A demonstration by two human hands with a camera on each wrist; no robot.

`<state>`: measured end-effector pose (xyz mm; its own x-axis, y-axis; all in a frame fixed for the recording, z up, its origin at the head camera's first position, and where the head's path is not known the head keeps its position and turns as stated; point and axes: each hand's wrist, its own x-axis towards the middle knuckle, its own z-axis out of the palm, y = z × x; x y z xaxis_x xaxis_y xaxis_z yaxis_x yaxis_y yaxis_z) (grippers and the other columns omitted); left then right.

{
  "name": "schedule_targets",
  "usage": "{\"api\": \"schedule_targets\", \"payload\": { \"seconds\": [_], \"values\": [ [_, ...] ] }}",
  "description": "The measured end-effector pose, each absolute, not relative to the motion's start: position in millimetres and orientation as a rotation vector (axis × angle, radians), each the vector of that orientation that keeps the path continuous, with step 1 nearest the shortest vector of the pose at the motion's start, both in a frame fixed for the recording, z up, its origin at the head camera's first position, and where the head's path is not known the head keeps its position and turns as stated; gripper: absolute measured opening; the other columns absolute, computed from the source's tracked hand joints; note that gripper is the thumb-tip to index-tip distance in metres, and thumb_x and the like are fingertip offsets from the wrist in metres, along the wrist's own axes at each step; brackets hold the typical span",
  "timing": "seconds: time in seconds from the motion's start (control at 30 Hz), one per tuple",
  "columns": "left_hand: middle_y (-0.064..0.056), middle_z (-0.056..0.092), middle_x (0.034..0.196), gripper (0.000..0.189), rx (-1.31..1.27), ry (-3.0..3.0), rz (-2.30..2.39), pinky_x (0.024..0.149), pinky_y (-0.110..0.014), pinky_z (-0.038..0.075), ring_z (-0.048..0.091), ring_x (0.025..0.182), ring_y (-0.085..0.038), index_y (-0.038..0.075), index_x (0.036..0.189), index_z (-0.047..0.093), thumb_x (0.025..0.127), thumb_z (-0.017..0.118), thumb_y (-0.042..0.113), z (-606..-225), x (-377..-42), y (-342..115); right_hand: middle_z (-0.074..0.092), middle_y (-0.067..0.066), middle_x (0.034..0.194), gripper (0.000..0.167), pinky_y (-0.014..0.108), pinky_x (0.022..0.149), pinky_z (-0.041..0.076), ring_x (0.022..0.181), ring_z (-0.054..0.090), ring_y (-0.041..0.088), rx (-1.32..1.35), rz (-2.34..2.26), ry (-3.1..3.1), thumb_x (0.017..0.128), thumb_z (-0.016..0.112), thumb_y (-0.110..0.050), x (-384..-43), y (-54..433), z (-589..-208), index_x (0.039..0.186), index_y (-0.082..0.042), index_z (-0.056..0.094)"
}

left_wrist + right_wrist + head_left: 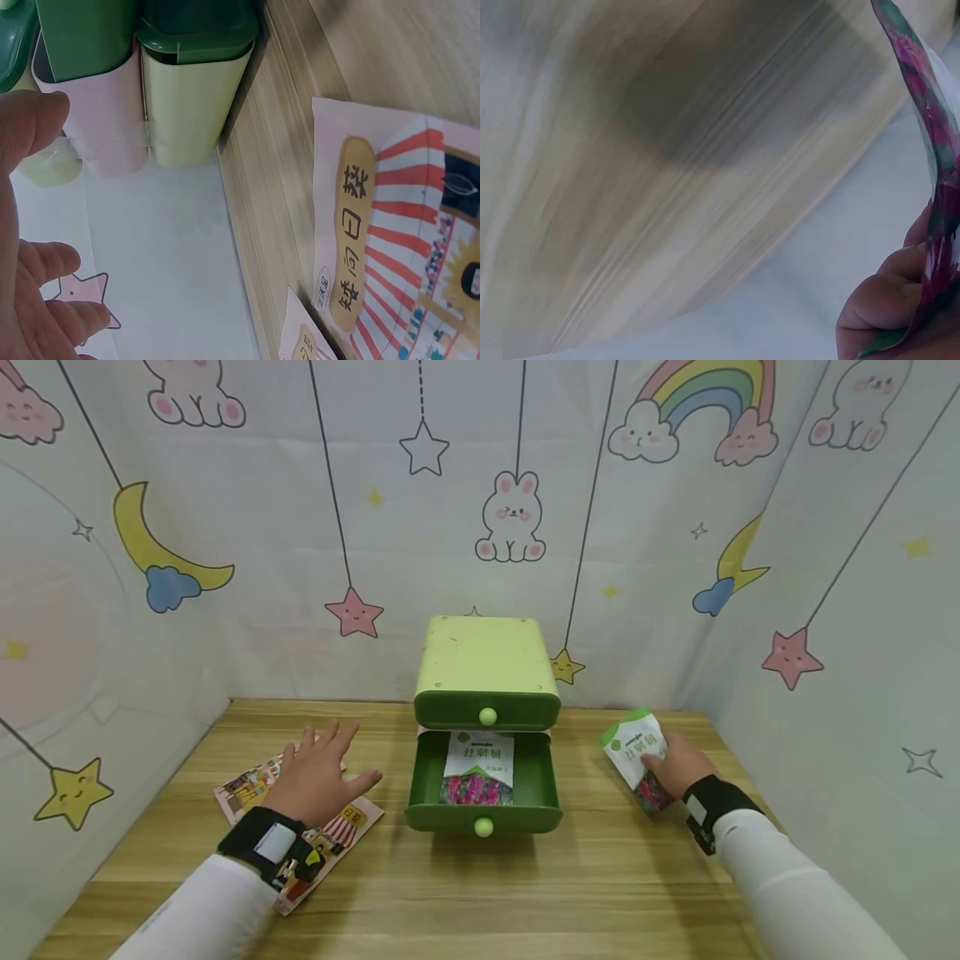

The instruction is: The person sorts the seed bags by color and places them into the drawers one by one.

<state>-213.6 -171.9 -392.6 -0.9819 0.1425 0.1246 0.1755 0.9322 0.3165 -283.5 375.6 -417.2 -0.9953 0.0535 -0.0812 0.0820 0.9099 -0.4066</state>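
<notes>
My right hand (682,766) pinches a green-and-white seed packet (634,742) with pink flowers on it, to the right of a small drawer cabinet (486,652). In the right wrist view that packet (939,142) appears nearly edge-on, with curled fingers (881,304) against it. My left hand (315,777) hovers with spread fingers over pink-bordered packets (352,827) at the left, holding nothing. One such packet (397,232) shows a red-striped awning in the left wrist view. The cabinet's lower drawer (536,777) is pulled out, and a similar flower packet (478,768) lies in it. The upper drawer (450,712) is closed.
The cabinet stands toward the back of a wooden table (480,902). White cloth walls (285,527) printed with stars, rabbits and moons rise behind the table and along both sides.
</notes>
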Motion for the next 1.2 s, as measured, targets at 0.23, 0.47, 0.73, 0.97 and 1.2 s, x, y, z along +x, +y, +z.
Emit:
{"api": "schedule_targets", "payload": {
  "seconds": [0.23,0.47,0.73,0.97,1.2],
  "values": [
    [-0.033,0.025,0.169,0.093,-0.242,-2.99,-0.511,0.118,-0.085,0.009,0.011,0.153,-0.066,0.009,0.165,0.033,0.098,0.061,0.066,-390.2,-212.0,-170.7,0.063,0.031,0.123,0.059,0.045,0.081,0.056,0.097,0.066,0.032,0.123,-0.748,2.961,0.11,0.053,-0.029,-278.2,364.2,-401.8,0.146,0.016,0.04],
    [-0.032,0.025,0.169,0.094,-0.234,-2.989,-0.514,0.118,-0.084,0.008,0.011,0.153,-0.066,0.01,0.165,0.032,0.098,0.06,0.068,-389.2,-211.5,-169.9,0.063,0.03,0.125,0.056,0.037,0.078,0.057,0.099,0.067,0.029,0.086,-0.925,2.931,0.112,0.043,-0.029,-271.5,352.0,-386.7,0.149,0.013,0.039],
    [-0.031,0.024,0.17,0.093,-0.243,-2.983,-0.543,0.12,-0.082,0.007,0.01,0.155,-0.064,0.008,0.166,0.03,0.099,0.06,0.065,-387.3,-210.0,-168.1,0.061,0.031,0.131,0.055,0.033,0.077,0.058,0.103,0.067,0.03,0.092,-1.096,2.902,0.113,0.035,-0.027,-260.3,336.1,-368.4,0.154,0.01,0.033],
    [-0.031,0.024,0.17,0.093,-0.253,-2.962,-0.593,0.121,-0.081,0.007,0.01,0.156,-0.063,0.007,0.166,0.029,0.1,0.06,0.064,-384.8,-209.4,-166.1,0.064,0.031,0.128,0.052,0.029,0.072,0.059,0.098,0.07,0.024,0.073,-1.332,2.866,0.113,0.033,-0.026,-256.6,331.8,-357.3,0.15,0.01,0.039],
    [-0.03,0.025,0.17,0.094,-0.264,-2.925,-0.647,0.123,-0.078,0.011,0.012,0.157,-0.06,0.006,0.167,0.027,0.101,0.058,0.065,-382.2,-208.3,-162.1,0.065,0.032,0.128,0.053,0.027,0.064,0.058,0.085,0.067,0.016,0.073,-1.53,2.878,0.113,0.035,-0.028,-246.3,324.7,-346.0,0.15,0.009,0.043]
  ]
}}
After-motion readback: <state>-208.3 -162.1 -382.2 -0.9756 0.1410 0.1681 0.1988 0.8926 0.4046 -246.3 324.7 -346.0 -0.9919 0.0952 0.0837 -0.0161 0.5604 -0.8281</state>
